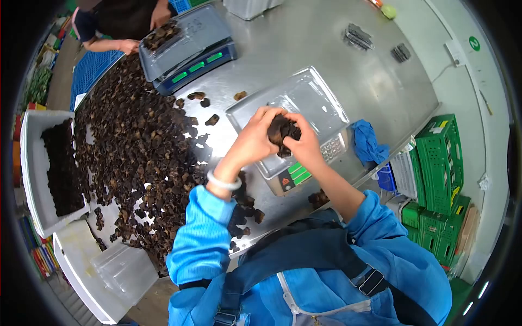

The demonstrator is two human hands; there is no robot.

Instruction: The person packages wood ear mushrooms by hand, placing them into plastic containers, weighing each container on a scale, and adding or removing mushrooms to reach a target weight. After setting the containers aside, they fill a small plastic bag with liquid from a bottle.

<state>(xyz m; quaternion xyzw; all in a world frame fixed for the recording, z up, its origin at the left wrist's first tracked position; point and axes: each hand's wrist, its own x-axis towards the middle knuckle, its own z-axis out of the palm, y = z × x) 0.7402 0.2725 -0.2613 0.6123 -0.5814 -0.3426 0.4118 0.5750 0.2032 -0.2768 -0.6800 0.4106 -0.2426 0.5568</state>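
Observation:
My left hand point(252, 140) and my right hand point(305, 144) are closed together round a clump of dark brown mushrooms point(283, 132), which look like wood ear. They hold it above a clear plastic tray point(321, 103) on a small digital scale point(293, 178) with green displays. My fingers hide part of the clump. To the left, a large heap of the same dark mushrooms point(136, 146) spreads over the metal table point(304, 32). A few loose mushrooms point(212, 120) lie between the heap and the tray.
Across the table, another person's hand point(129, 46) is at a larger scale point(187, 43) with mushrooms on it. A white foam box point(33, 163) with dark contents stands left. Blue crumpled plastic point(368, 144) lies right, near green crates point(439, 163). Dark stacked packs point(358, 37) lie farther back.

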